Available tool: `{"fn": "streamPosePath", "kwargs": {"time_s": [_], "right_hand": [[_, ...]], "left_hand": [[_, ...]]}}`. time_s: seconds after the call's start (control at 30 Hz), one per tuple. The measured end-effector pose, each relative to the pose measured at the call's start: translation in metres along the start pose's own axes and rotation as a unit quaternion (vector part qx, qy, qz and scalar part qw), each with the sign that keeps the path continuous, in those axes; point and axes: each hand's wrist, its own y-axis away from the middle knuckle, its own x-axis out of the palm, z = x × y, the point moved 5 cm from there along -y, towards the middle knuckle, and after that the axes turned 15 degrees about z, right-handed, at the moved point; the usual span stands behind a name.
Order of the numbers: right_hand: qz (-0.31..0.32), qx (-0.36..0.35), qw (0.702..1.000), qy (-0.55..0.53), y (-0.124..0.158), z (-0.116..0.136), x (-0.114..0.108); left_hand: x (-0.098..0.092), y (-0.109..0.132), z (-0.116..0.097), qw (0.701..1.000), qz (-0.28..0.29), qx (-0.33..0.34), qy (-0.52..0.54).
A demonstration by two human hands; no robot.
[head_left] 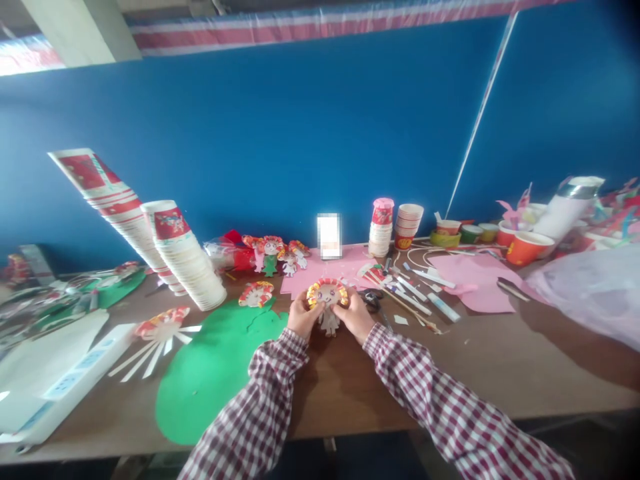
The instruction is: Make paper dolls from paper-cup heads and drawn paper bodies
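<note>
A small paper doll with a yellow-and-red curled rim round its drawn face is held between both hands above the brown table. My left hand pinches its left side, thumb on the front. On the opposite side my right hand grips it the same way. Below the thumbs hangs the doll's pale body. Left of my hands lies a green foam sheet with a red-rimmed paper piece at its top edge. Behind the doll are pink sheets and several finished-looking dolls.
Tall leaning stacks of paper cups stand at left, near a cut cup with splayed strips. Scissors, sticks and glue tubes lie to the right. An orange cup and a plastic bag are farther right. A blue wall rises behind.
</note>
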Motion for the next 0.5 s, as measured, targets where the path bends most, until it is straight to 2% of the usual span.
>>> {"fn": "streamPosePath", "kwargs": {"time_s": [0.5], "right_hand": [[-0.017,-0.019,1.0,-0.004,-0.006,-0.014,-0.003]], "left_hand": [[-0.008,-0.005,0.016,1.0,-0.004,0.01,0.006]]}}
